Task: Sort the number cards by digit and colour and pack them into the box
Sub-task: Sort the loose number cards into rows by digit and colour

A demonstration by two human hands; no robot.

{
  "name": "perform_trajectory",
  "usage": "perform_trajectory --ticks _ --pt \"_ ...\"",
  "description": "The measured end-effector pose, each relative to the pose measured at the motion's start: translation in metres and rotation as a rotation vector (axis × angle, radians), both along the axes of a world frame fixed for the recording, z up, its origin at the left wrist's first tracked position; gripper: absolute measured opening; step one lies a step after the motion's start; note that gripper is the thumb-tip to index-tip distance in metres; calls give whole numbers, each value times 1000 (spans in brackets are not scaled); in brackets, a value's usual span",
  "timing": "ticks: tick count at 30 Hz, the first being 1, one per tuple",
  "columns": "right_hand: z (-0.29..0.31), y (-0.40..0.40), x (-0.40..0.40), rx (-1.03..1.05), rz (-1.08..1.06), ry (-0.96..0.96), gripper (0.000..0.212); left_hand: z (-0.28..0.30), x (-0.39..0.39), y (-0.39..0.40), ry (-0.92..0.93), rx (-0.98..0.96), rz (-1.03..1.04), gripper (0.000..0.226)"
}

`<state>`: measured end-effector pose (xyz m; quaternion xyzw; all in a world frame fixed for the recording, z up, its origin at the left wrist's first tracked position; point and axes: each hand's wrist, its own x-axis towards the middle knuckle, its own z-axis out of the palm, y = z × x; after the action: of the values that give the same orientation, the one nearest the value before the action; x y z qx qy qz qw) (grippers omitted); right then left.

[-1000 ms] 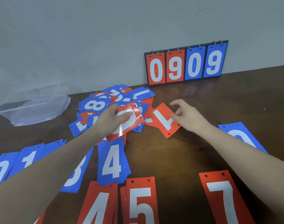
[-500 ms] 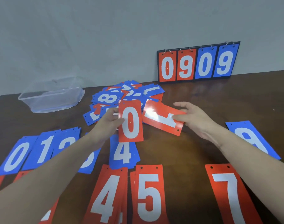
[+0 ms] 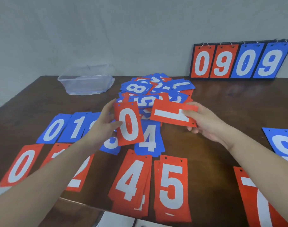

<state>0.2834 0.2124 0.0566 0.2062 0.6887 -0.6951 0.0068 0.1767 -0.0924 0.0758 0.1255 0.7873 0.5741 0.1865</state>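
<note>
Pinching a red 0 card (image 3: pixel 129 125) upright above the table (image 3: pixel 222 99), the left hand (image 3: pixel 104 123) has its thumb across the card's left edge and its fingers tucked behind; only their tips show past the top corner. The right hand (image 3: pixel 204 122) grips a red 1 card (image 3: pixel 172 114) turned sideways, thumb pressed on top near the card's right end, fingers curled beneath. The two cards sit just apart, side by side. Beyond both sets of fingers lies the unsorted heap (image 3: pixel 156 90) of blue and red cards, and farther left of that the clear plastic box (image 3: pixel 86 80). Under the left wrist run the sorted rows: blue 0 (image 3: pixel 52 128) and blue 1 (image 3: pixel 77 126), with red 0 (image 3: pixel 21 166) nearer. Below the held cards lie blue 4 (image 3: pixel 149 140), red 4 (image 3: pixel 130 182) and red 5 (image 3: pixel 172 187).
</note>
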Motion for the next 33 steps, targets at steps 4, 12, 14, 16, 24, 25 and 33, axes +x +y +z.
perform_trajectory --ticks 4,12,14,16,24,25,33 --pt "0 -9 -14 24 93 -7 18 -1 1 -26 -15 2 50 69" --pt "-9 -29 -39 -57 108 18 23 5 5 -72 -13 6 174 56" --pt "-11 -38 -44 -59 130 6 27 8 4 -86 -10 16 237 54" --pt "-13 -50 -51 -39 147 -2 30 10 3 -101 -13 21 317 51" --pt "-7 -126 -83 162 309 -25 26 19 9 -159 -64 25 514 41" --pt "-5 -141 -86 174 344 -10 24 19 10 -167 -61 31 534 39" --pt "2 -266 -112 181 557 -7 19 16 22 -238 1 -3 662 31"
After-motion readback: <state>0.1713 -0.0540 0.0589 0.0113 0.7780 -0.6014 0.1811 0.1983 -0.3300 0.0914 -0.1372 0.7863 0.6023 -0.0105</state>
